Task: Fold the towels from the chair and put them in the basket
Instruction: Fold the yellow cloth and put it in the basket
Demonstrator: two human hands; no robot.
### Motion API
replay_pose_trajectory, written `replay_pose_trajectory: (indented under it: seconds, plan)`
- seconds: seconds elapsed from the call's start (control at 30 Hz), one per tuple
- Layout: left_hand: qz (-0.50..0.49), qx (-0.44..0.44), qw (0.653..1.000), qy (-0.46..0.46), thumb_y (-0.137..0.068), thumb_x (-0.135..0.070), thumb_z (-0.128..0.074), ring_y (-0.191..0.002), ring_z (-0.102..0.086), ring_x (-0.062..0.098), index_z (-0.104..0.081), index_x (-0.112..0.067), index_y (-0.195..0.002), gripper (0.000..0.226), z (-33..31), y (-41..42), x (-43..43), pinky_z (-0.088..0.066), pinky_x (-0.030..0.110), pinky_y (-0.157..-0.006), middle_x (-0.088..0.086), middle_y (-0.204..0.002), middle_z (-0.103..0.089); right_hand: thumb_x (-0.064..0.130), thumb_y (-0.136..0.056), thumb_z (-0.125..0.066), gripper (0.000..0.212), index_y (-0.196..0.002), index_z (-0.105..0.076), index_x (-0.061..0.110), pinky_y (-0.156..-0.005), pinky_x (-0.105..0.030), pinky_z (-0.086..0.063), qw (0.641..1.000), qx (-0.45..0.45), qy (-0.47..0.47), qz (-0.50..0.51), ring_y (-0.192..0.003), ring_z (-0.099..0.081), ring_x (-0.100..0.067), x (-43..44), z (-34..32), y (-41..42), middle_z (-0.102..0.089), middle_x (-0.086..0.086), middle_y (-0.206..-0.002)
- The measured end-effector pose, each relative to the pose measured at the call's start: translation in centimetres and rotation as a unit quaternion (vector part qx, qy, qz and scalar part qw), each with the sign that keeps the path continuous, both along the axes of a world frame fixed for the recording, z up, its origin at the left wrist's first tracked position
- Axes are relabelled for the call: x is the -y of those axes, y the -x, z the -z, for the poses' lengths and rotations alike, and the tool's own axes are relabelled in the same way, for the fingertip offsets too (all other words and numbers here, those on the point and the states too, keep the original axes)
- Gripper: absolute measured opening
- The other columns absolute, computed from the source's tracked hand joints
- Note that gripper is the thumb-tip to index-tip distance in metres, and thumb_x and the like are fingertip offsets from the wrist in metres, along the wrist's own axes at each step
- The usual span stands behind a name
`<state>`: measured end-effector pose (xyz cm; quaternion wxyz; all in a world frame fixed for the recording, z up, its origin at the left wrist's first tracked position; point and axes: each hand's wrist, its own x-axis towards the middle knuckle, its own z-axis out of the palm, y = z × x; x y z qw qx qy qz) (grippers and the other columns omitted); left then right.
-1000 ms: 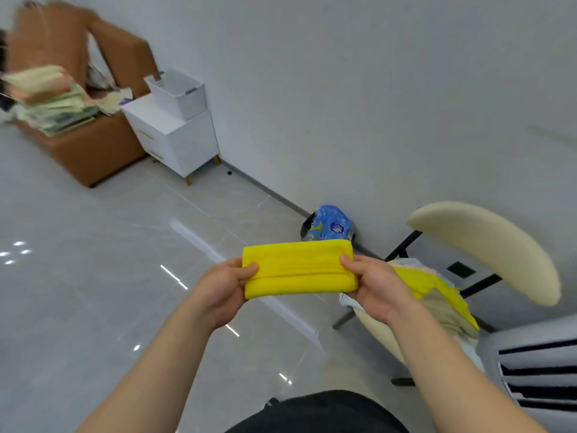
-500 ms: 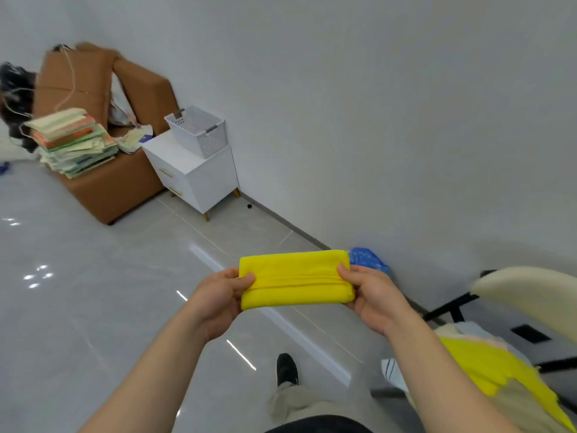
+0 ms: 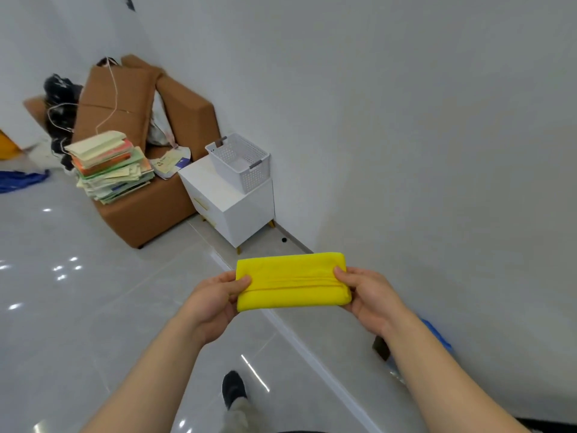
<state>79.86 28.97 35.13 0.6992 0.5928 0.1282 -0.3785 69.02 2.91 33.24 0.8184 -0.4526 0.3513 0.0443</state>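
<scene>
Yellow towel (image 3: 292, 281): folded into a compact rectangle and held level in the air between both hands, above the grey floor and well apart from the basket (image 3: 240, 160).

Left hand (image 3: 215, 296) is clamped on the towel's left end, thumb on top. Right hand (image 3: 368, 295) is clamped on the right end in the same way.

The basket, white and perforated, is set on a white cabinet (image 3: 231, 210) against the wall, beside a brown sofa (image 3: 140, 120). No towel is seen inside it from this angle.

Folding of this towel is judged done. Carrying it across and placing it in the basket is left. The chair is out of view, so the towels left on it cannot be counted.

Counted: one towel, one basket, two hands, one cabinet, one sofa, one stack of books (image 3: 109, 167) on the sofa, one dark shoe (image 3: 234, 390).
</scene>
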Motion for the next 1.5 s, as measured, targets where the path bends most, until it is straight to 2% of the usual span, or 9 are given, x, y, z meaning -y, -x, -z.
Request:
replay_pose_trajectory:
  seconds: [0.37,0.67,0.8,0.9,0.97,1.13,1.33,1.43,1.5]
  plan:
    - [0.072,-0.027,0.997,0.003,-0.098,-0.006,-0.055,-0.114,-0.066,0.035,-0.056,0.001,-0.132,0.035,2.4,-27.0,-4.0,-0.05,0.046,-0.099,0.018,-0.122,-0.069,0.011,-0.094,-0.065,0.025,-0.117,-0.066,0.0,-0.069,-0.032,-0.06,0.998,-0.033,0.031,-0.04,-0.089,-0.075,-0.022,-4.7,-0.1,-23.2,-0.076,-0.013,-0.106]
    - [0.13,-0.014,0.991,-0.022,-0.097,0.006,-0.049,-0.107,-0.069,0.034,-0.06,0.002,-0.124,0.029,3.7,-43.2,-1.2,-0.057,0.044,-0.089,0.019,-0.115,-0.072,0.014,-0.092,-0.07,0.026,-0.115,-0.07,0.002,-0.077,-0.034,-0.057,0.977,-0.098,0.15,-0.118,-0.093,-0.073,-0.025,-1.0,0.0,-39.2,-0.077,-0.01,-0.104]
    - [0.133,0.017,0.987,-0.088,-0.09,0.009,-0.057,-0.103,-0.07,0.035,-0.062,0.001,-0.119,0.03,5.8,-51.1,1.5,-0.06,0.042,-0.081,0.022,-0.115,-0.07,0.021,-0.084,-0.079,0.026,-0.108,-0.076,0.013,-0.058,-0.028,-0.038,0.943,-0.153,0.253,-0.154,-0.071,-0.051,-0.013,2.9,2.0,-48.0,-0.066,0.0,-0.088]
    - [0.156,0.041,0.977,-0.137,-0.084,0.006,-0.067,-0.092,-0.071,0.029,-0.066,-0.002,-0.111,0.028,6.4,-57.1,3.3,-0.06,0.035,-0.076,0.02,-0.108,-0.071,0.017,-0.085,-0.077,0.021,-0.104,-0.077,0.01,-0.046,-0.027,-0.02,0.942,-0.161,0.222,-0.192,-0.051,-0.03,-0.012,6.5,3.6,-55.3,-0.044,0.001,-0.06]
    - [0.189,0.075,0.96,-0.193,-0.079,0.002,-0.073,-0.074,-0.063,0.019,-0.07,-0.007,-0.103,0.026,6.2,-60.8,4.4,-0.052,0.023,-0.06,0.011,-0.088,-0.07,0.012,-0.087,-0.073,0.017,-0.103,-0.075,0.008,-0.046,-0.024,-0.016,0.939,-0.179,0.204,-0.213,-0.047,-0.026,-0.012,8.2,4.1,-60.2,-0.042,-0.001,-0.054]
    - [0.197,0.067,0.953,-0.222,-0.077,0.003,-0.074,-0.054,-0.051,0.019,-0.065,-0.007,-0.104,0.03,6.0,-69.0,6.3,-0.042,0.028,-0.049,0.012,-0.077,-0.065,0.008,-0.091,-0.062,0.016,-0.107,-0.061,0.004,-0.042,-0.021,-0.031,0.932,-0.225,0.166,-0.231,-0.043,-0.043,-0.012,9.7,4.9,-72.1,-0.074,-0.013,-0.077]
    - [0.201,0.134,0.945,-0.222,-0.076,0.001,-0.079,-0.073,-0.075,0.025,-0.063,-0.012,-0.096,0.029,8.6,-75.6,6.4,-0.062,0.041,-0.073,0.012,-0.096,-0.071,0.025,-0.09,-0.04,0.022,-0.099,-0.051,0.009,-0.058,-0.028,-0.047,0.937,-0.255,0.13,-0.201,-0.068,-0.068,-0.031,9.1,6.4,-82.8,-0.074,-0.026,-0.092]
    - [0.25,0.255,0.904,-0.234,-0.082,-0.007,-0.077,-0.076,-0.072,0.007,-0.062,-0.026,-0.096,0.028,11.6,-78.5,6.1,-0.058,0.032,-0.076,-0.003,-0.093,-0.071,0.052,-0.093,-0.056,0.043,-0.101,-0.06,0.01,-0.055,-0.027,-0.049,0.915,-0.28,0.189,-0.22,-0.065,-0.069,-0.028,8.7,7.8,-86.9,-0.074,-0.019,-0.084]
    - [0.298,0.37,0.849,-0.23,-0.084,-0.016,-0.076,-0.077,-0.065,0.004,-0.063,-0.034,-0.109,0.033,13.2,-80.2,6.0,-0.048,0.018,-0.072,-0.011,-0.094,-0.067,0.039,-0.089,-0.072,0.034,-0.101,-0.064,0.007,-0.054,-0.027,-0.051,0.88,-0.298,0.263,-0.259,-0.06,-0.066,-0.022,8.3,8.8,-88.8,-0.071,-0.015,-0.081]
